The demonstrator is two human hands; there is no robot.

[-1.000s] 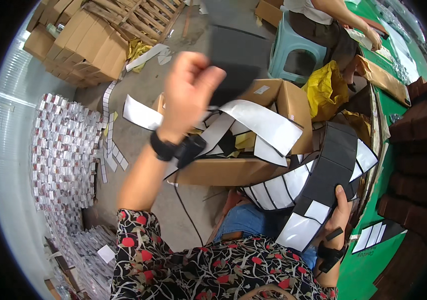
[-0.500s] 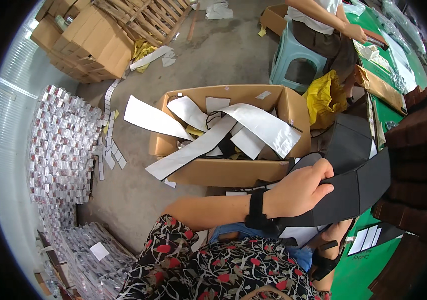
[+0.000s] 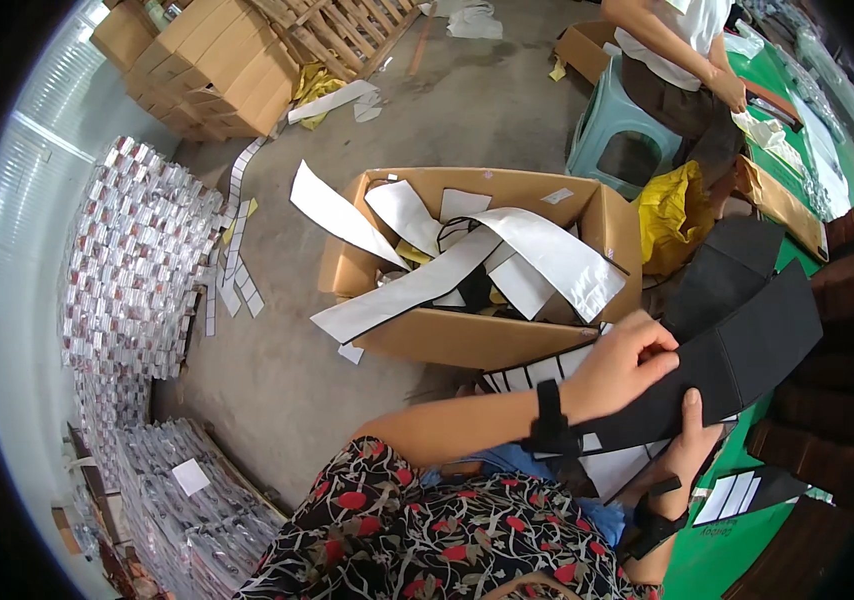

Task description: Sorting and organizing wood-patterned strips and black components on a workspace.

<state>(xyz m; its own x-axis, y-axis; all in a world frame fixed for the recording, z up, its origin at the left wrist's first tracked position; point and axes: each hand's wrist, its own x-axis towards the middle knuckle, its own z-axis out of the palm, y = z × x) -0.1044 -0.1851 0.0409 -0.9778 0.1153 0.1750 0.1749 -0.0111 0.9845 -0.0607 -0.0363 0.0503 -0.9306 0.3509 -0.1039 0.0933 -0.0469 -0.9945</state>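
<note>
A black folding panel (image 3: 752,350) with crease lines slants across in front of me at the right. My right hand (image 3: 689,440) grips its lower edge, thumb on top and the other fingers hidden beneath. Over the panel's left part, my left hand (image 3: 622,368) has its fingers curled together; anything pinched in them is too small or hidden to make out. Behind it rises a second black panel section (image 3: 722,275); whether the two are joined I cannot tell. White-faced pieces (image 3: 615,468) lie under the panel, close to my lap. A black strip with white rectangles (image 3: 544,370) sticks out left of my wrist.
Ahead stands an open cardboard box (image 3: 467,340) full of white and black strips, some jutting over its rim. A green table (image 3: 692,560) runs along the right, with stacked brown pieces (image 3: 797,450). Another person sits by a blue stool (image 3: 619,130). Wrapped stacks (image 3: 137,260) line the left.
The view has shifted, so the box appears farther right. My right hand's thumb has come up onto the panel. My left hand's fingers have closed together, and the panel has tilted.
</note>
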